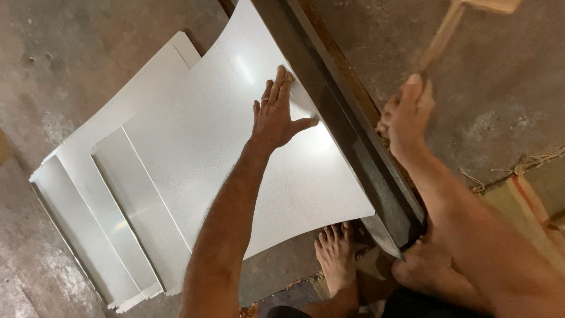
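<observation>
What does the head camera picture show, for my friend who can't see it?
A person's left hand presses flat on a curved white metal sheet lying against a long dark iron bar, while the right hand grips a raised wooden mallet. More white sheets lie stacked on the concrete floor, and a bare foot shows below.

A curved metal sheet (200, 135) lies mid-frame on a stack of sheets (88, 224) spreading to the lower left on the floor (53, 53). A steel beam (347, 129) runs diagonally along its right edge. A mallet (453, 17) sits upper right.
</observation>
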A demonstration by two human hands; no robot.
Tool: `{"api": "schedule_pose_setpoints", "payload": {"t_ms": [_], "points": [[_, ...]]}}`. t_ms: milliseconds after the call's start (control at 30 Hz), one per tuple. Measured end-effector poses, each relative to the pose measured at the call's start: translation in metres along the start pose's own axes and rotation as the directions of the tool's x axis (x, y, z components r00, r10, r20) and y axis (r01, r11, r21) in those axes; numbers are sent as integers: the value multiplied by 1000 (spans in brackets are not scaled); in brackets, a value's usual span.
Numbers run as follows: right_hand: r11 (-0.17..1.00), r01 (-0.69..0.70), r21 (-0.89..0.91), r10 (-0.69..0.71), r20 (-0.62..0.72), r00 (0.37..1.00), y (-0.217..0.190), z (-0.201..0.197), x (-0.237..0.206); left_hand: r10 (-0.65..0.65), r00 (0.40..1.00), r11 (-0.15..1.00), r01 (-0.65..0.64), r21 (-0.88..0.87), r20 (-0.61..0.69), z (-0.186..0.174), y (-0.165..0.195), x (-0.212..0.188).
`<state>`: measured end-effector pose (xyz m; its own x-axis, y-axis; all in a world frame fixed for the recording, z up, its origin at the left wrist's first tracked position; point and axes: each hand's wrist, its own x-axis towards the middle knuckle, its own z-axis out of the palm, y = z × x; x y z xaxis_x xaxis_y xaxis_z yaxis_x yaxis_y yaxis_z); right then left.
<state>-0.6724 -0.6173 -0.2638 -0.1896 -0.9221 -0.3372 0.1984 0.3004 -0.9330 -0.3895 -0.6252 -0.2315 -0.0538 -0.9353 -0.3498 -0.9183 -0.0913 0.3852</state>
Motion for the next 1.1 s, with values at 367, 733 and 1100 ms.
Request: {"api": "schedule_pose_setpoints", "payload": {"t_ms": [367,733,1100], "points": [[795,133,-592,88,329,940,-45,27,-7,-13,1000,999,13,29,23,-3,1,0],[747,94,-658,75,224,972,-19,-42,-60,8,1000,1000,-8,3,10,9,-9,2],[927,-26,-373,112,211,971,7,-20,-24,-11,1000,1000,11,10,11,4,-3,0]]}}
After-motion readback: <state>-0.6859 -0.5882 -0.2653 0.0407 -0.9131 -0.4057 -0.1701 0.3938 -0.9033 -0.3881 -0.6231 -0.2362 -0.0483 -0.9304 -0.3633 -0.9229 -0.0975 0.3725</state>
